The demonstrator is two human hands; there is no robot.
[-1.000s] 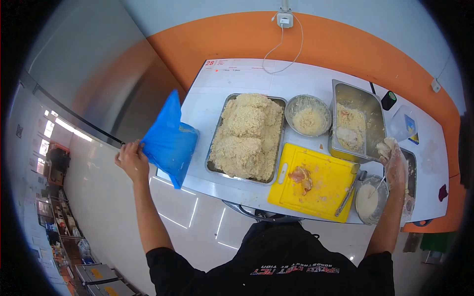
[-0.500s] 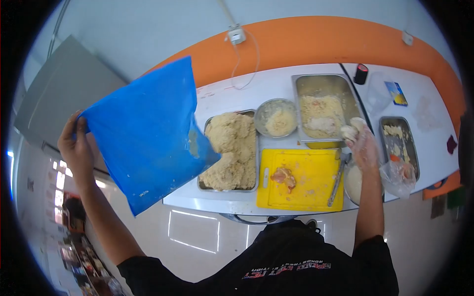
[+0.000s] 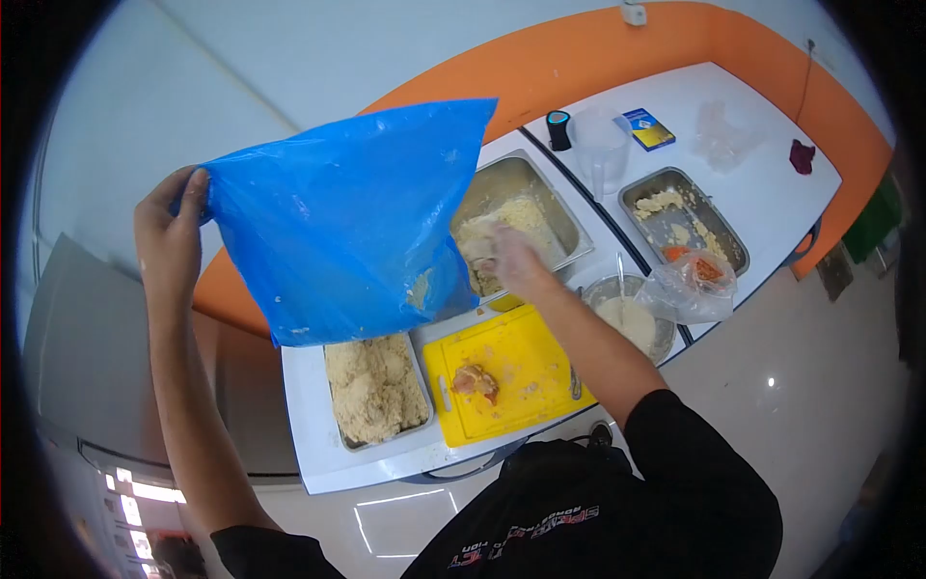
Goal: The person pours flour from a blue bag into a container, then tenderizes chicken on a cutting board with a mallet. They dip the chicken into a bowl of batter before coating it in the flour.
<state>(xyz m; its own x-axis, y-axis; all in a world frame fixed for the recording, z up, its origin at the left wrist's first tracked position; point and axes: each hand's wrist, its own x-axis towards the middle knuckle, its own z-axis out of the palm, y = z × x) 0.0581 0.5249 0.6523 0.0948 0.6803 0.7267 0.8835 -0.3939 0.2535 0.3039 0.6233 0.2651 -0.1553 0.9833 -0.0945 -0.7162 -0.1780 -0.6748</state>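
Observation:
My left hand (image 3: 174, 227) pinches the upper left corner of a blue plastic bag (image 3: 347, 212) and holds it up, spread out. Flour-like smears mark its lower right part. My right hand (image 3: 519, 259), whitened with flour, is over the deep steel pan (image 3: 569, 232) of flour mix (image 3: 521, 214), beside the bag's right edge. Its fingers are blurred, and whether anything is in them cannot be made out. The bag hides the pan's left part. Below the bag stands a steel tray (image 3: 424, 405) heaped with pale crumbs (image 3: 371, 396).
On the yellow cutting board (image 3: 526, 357) lies a raw meat piece (image 3: 475, 383). A batter bowl (image 3: 627, 323), clear plastic bag (image 3: 690, 289) and smaller steel tray (image 3: 738, 253) stand right. Farther back are a clear jug (image 3: 600, 145), black-and-blue object (image 3: 558, 130) and yellow-blue box (image 3: 649, 130).
The view has turned, shifting the table. The blue bag, still in my left hand, now overlaps the deep pan. My right hand has moved from the pan's right side to near the bag's edge.

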